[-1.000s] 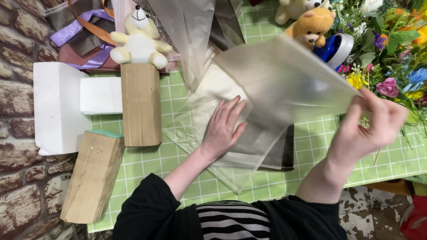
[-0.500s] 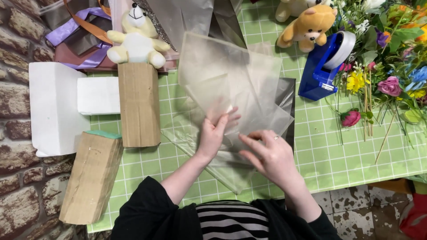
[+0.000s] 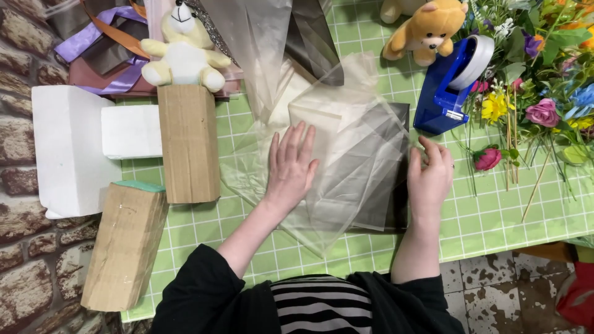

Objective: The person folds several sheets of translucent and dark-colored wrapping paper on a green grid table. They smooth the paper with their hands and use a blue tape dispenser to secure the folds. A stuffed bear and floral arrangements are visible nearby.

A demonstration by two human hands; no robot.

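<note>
Right hand point(image 3: 428, 179) moved right to the clear cellophane sheet point(image 3: 352, 154) edge, fingers loosely curled, left hand point(image 3: 291, 167) still flat, fingers spread, sheet crinkled, translucent

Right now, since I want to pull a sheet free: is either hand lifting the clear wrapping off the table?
No. The left hand lies flat on the clear wrapping, and the right hand presses its edge down on the table.

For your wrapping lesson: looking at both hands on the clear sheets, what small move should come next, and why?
Probably slide the right hand outward to smooth the clear sheets: they lie creased and askew, while the left hand pins them flat.
</note>
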